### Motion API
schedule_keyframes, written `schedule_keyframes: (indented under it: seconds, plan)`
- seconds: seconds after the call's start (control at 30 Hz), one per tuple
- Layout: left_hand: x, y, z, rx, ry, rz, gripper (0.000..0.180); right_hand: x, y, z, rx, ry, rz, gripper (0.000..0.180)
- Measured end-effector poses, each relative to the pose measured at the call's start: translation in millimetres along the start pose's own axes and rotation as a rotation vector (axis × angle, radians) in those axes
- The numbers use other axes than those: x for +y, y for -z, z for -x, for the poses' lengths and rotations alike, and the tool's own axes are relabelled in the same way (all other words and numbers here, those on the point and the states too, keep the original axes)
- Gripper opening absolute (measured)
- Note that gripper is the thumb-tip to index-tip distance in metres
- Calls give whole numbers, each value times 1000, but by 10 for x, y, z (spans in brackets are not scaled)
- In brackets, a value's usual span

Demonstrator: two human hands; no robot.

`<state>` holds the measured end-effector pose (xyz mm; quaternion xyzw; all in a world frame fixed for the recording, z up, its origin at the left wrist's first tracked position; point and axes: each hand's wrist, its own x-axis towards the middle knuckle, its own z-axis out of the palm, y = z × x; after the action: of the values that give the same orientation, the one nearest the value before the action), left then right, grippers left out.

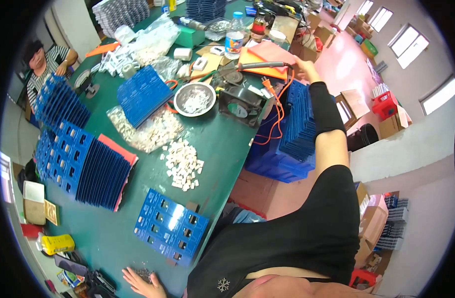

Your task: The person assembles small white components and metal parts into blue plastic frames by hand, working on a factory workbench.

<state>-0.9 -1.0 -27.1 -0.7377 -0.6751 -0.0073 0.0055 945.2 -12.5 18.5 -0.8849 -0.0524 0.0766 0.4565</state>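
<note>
Open table (149, 175) runs between the board stack (102, 175) and white pieces (184, 165); fan (236, 110) and grey corded tool (261, 65) obstruct farther right.

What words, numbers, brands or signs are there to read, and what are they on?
No words or numbers can be read for certain.
Blue circuit board panel nearest the person: pale print, too small to read.
Tilted blue panel by the metal bowl: markings too small to read.
Blue-capped bottle: label too blurred.
Yellow bottle: print too blurred.
Black top: a white snowflake sign, no letters.
</note>
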Motion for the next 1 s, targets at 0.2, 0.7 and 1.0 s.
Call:
schedule_keyframes:
  seconds: [0.2,0.7,1.0]
  plan:
    - [30,-110,-83,72,-30,133,68,184,-127,-658,-148,101,-333,22]
    - [-69,-63,-12,307,-137,184,36,-1322,838,921,-60,757,-1260,11]
    - [49,34,13,329,-103,349,31,-1732,16,2933,-525,1111,-754,29]
